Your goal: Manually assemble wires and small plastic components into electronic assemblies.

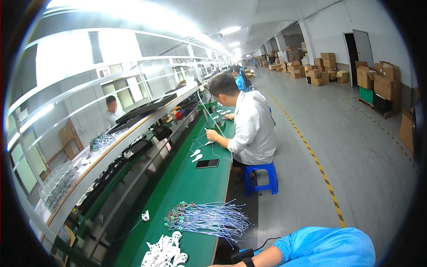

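My right forearm, in a blue sleeve [320, 247], comes in at the lower right with a dark band [247, 261] at the wrist. Only a sliver of my right hand [231, 265] shows at the bottom edge, its fingers cut off. My left hand is out of the picture. Nearest to the right hand are a bundle of thin blue-and-white cables [213, 220] with green ring-like ends and a heap of white plastic parts [164, 251], both on the green bench [189, 182]. One more white part [145, 216], with a wire trailing from it, lies farther left.
Along the bench a co-worker in a white shirt [253, 124] sits on a blue stool [261, 178], hands on thin cables. A phone-like dark slab [207, 163] lies nearby. A raised shelf [111, 149] runs along the left. Cardboard boxes [327, 66] stand across the aisle.
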Tool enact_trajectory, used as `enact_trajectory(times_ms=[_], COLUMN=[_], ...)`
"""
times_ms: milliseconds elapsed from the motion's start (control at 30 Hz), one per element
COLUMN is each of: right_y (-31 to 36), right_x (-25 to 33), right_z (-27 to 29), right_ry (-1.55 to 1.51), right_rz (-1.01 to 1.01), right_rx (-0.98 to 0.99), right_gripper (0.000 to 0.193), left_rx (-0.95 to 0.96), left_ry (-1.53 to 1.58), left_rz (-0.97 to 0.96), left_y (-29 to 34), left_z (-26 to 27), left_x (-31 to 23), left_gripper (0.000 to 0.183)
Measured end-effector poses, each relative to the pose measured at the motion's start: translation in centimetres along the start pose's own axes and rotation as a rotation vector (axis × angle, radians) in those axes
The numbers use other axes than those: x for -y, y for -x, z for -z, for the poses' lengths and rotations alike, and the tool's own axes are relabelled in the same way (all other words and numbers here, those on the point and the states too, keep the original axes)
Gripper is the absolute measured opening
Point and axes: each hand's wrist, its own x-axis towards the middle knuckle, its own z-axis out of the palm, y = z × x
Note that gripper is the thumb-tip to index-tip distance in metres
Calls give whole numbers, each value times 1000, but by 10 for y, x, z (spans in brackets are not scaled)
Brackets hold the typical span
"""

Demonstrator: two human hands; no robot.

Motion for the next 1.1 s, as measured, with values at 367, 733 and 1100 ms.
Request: enact_trajectory(times_ms=[367, 733, 1100], right_y=[-17, -170, -191], right_x=[12, 9, -55], right_z=[8, 27, 53], right_ry=[-171, -754, -752], right_rz=[35, -213, -443], right_rx=[502, 398, -120], right_gripper=[34, 29, 12], left_rx=[203, -339, -516], left_ry=[461, 559, 577], left_rz=[511, 254, 298], left_y=[37, 85, 97], left_z=[47, 117, 145], left_x=[-36, -22, 9], left_gripper=[32, 28, 21])
